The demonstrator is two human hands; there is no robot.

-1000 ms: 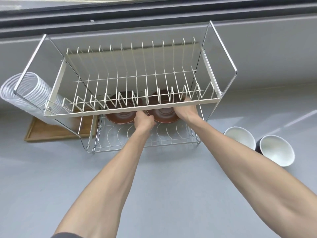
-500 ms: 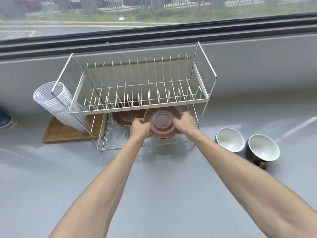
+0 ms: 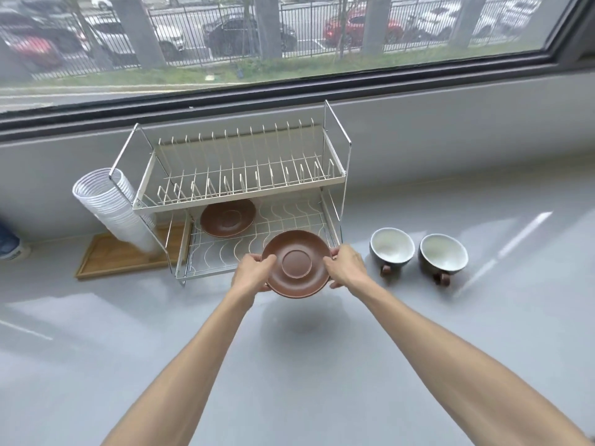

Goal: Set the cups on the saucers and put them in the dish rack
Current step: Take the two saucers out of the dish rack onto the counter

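Left hand (image 3: 251,272) and right hand (image 3: 345,267) grasp opposite rims of one brown saucer (image 3: 296,263), fingers curled under. Saucer is now clear of the rack (image 3: 240,201), held above the counter (image 3: 306,365) at its front edge; 0.5 s ago it was still over the lower shelf. Second saucer (image 3: 228,217) stays on that shelf. Two cups (image 3: 392,248) (image 3: 443,254) sit right of the rack.

Left hand (image 3: 249,274) and right hand (image 3: 346,268) grip a brown saucer (image 3: 296,263) by its rim — held above the counter (image 3: 289,365), before the dish rack (image 3: 238,191).
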